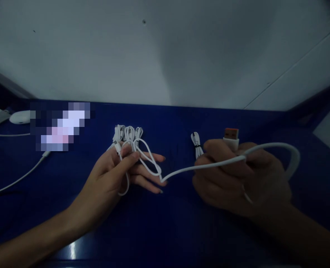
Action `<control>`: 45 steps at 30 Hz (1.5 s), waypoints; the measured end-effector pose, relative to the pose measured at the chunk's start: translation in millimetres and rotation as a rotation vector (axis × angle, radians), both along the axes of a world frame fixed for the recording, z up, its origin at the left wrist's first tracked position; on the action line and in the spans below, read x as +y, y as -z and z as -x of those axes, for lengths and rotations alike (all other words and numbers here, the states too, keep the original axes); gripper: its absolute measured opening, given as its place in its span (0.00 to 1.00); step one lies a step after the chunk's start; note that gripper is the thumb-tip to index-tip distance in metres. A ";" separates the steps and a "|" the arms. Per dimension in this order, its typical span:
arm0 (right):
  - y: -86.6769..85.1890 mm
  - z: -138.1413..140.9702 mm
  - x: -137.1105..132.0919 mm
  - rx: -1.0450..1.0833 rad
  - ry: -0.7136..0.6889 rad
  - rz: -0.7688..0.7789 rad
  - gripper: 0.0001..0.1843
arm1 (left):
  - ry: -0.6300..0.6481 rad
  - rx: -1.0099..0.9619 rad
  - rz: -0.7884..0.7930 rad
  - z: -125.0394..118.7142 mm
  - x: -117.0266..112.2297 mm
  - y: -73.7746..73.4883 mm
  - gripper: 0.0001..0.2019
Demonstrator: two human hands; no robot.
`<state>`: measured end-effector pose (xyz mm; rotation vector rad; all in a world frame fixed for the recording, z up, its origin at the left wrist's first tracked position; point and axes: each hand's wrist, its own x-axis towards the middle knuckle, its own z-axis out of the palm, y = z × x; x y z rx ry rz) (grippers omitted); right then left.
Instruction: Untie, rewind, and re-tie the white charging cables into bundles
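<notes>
A white USB cable [181, 170] stretches between both hands over a dark blue table [165, 223]. My left hand [120, 171] pinches one end of the cable between thumb and forefinger, with loops draped over its outstretched other fingers. My right hand [237, 178] is closed around the other end; the orange-tipped USB plug [231, 137] sticks up above its fingers and a loop arcs out to the right. Bundled white cables [128, 133] lie just beyond my left hand. One more coiled, tied cable [197, 145] lies beside my right hand's fingers.
A white mouse-like object [19, 117] and a pixelated patch sit at the far left, with another white cable [16, 178] trailing across the table there. A white wall rises behind the table's back edge.
</notes>
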<state>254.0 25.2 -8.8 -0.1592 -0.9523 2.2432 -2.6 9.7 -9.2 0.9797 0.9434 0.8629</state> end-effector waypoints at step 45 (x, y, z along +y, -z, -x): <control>4.9 21.5 -14.8 -0.590 0.445 -0.033 0.20 | 0.020 0.113 -0.169 -15.3 -3.9 -15.4 0.04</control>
